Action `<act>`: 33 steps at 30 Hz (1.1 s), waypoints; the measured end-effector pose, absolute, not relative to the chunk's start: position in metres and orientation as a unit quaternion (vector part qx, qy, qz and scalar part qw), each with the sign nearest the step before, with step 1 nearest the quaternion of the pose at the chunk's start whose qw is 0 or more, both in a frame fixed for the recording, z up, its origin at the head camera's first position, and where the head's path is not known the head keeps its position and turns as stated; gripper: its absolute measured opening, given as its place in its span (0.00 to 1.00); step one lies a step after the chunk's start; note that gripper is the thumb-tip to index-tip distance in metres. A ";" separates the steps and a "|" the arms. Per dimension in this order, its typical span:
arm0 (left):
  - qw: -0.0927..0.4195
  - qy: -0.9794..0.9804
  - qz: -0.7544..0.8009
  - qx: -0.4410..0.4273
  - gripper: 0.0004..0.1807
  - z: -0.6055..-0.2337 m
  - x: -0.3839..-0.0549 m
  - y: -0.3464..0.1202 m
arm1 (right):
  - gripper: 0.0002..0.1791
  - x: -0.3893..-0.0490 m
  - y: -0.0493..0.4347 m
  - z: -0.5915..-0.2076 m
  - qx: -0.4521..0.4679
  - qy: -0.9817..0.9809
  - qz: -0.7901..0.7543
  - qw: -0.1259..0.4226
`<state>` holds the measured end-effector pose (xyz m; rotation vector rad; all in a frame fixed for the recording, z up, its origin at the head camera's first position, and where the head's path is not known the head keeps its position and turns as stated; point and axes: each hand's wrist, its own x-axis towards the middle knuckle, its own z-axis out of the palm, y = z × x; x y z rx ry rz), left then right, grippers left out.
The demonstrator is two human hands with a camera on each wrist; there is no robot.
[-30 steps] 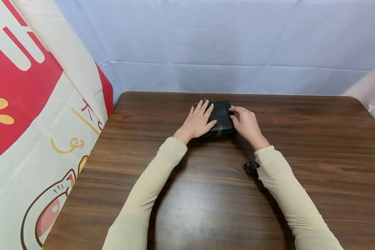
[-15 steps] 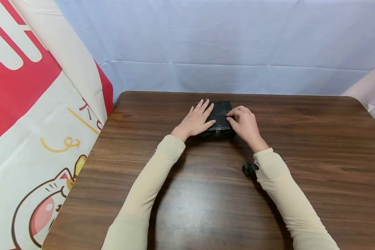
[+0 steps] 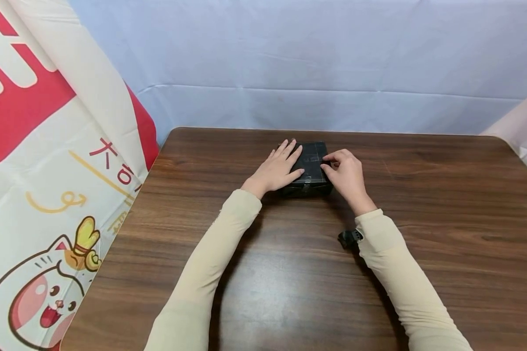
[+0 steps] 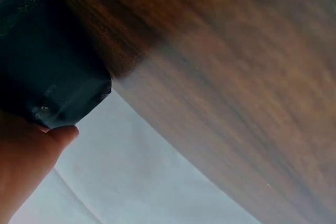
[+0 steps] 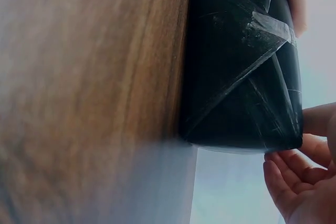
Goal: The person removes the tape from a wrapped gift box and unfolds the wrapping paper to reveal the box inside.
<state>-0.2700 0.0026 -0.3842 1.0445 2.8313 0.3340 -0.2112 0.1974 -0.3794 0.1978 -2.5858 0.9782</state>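
A black package (image 3: pixel 311 163), wrapped in shiny plastic, lies near the far edge of the table. My left hand (image 3: pixel 275 168) rests on its left half, fingers straight and spread over the top. In the left wrist view the thumb (image 4: pixel 64 134) lies against the wrapping. On the opposite side, my right hand (image 3: pixel 347 173) pinches at the package's right upper edge with thumb and fingertips. Folded plastic and a strip of clear tape (image 5: pixel 270 27) show on the package's end in the right wrist view, where the fingers (image 5: pixel 283 182) curl at its edge.
The brown wooden table (image 3: pixel 443 204) reaches back to a pale blue-white cloth (image 3: pixel 316 53). At the left hangs a red and white printed cloth (image 3: pixel 48 161) with a cartoon cat. A small black device (image 3: pixel 350 239) is strapped at the right wrist.
My right fingertips moved slightly left onto the package's top, then back to its right edge. The left hand stays in place. The printed cloth at the left shifted downward and left.
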 end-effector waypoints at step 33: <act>0.051 0.932 0.092 0.347 0.37 -0.385 -0.272 0.003 | 0.02 -0.205 0.192 -0.378 0.198 -0.909 0.333 0.156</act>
